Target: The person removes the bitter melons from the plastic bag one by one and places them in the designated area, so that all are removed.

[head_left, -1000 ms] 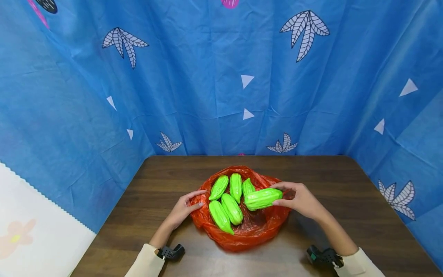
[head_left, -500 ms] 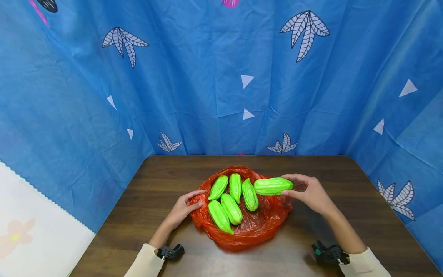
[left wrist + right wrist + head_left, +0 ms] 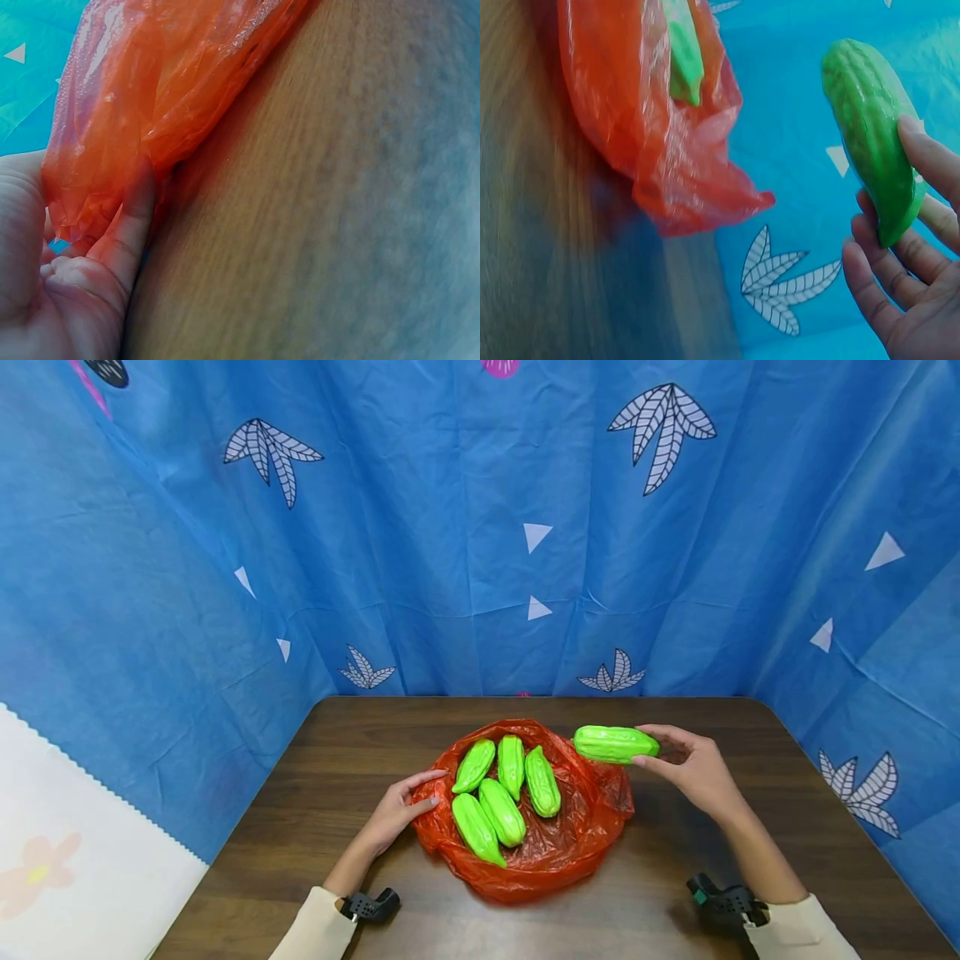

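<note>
My right hand (image 3: 701,770) holds a ridged green bitter melon (image 3: 615,744) by its pointed end, between thumb and fingers. It is up in the air past the right rim of a red plastic bag (image 3: 555,868). In the right wrist view the bitter melon (image 3: 870,120) tilts upward, apart from the bag. Several more green bitter melons (image 3: 501,812) lie inside the wide-mouthed bag. At the bag's left side my left hand (image 3: 393,814) grips the rim. The left wrist view has the thin film of the bag (image 3: 172,82) between thumb and fingers, partly covering the fingers.
The bag stands on a dark wooden table (image 3: 300,827). Behind and beside the table hangs a blue patterned curtain (image 3: 465,527). A white cloth (image 3: 82,860) with a flower print is at the far left. Each wrist wears a black camera mount (image 3: 371,906).
My right hand has lifted the bitter melon out of the bag and carried it to the right and away from me. The left hand has stayed at the rim.
</note>
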Demonstrator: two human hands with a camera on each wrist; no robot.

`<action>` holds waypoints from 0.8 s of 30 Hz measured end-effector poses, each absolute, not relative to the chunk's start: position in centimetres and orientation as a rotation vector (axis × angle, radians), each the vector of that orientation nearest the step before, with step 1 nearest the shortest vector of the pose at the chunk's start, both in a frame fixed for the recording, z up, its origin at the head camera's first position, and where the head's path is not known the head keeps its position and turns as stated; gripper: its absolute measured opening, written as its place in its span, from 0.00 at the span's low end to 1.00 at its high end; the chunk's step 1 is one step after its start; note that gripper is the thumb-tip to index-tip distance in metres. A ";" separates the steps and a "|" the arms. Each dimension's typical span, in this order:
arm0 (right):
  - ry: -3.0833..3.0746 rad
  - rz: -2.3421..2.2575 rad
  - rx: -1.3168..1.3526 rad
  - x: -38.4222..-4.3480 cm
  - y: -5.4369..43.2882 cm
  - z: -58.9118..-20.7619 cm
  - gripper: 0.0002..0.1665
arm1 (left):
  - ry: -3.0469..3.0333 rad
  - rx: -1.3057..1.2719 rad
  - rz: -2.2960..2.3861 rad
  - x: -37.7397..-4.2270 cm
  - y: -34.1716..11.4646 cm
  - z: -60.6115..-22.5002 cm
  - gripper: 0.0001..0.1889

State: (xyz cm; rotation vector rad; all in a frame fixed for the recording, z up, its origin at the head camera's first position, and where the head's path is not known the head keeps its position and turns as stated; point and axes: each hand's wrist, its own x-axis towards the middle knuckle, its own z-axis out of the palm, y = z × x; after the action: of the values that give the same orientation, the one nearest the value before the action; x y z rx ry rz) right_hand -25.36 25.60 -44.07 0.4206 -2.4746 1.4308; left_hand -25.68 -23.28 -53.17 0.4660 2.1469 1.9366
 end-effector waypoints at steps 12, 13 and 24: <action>-2.410 1.342 0.240 -26.4 27.7 -45.7 0.28 | 2.143 0.437 1.930 -25.7 -23.2 -53.4 0.26; -2.404 1.340 0.227 -26.4 27.8 -45.8 0.28 | 2.142 0.437 1.931 -25.7 -23.2 -53.4 0.26; -2.463 1.275 0.028 -27.0 29.4 -47.1 0.33 | 2.137 0.445 1.937 -25.6 -23.2 -53.3 0.26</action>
State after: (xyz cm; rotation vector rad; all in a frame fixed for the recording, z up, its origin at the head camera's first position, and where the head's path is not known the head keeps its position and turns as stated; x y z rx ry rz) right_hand -26.98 29.39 -47.06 0.0283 -2.4632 1.2748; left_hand -25.65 -23.24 -53.30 0.4449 2.1372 1.9367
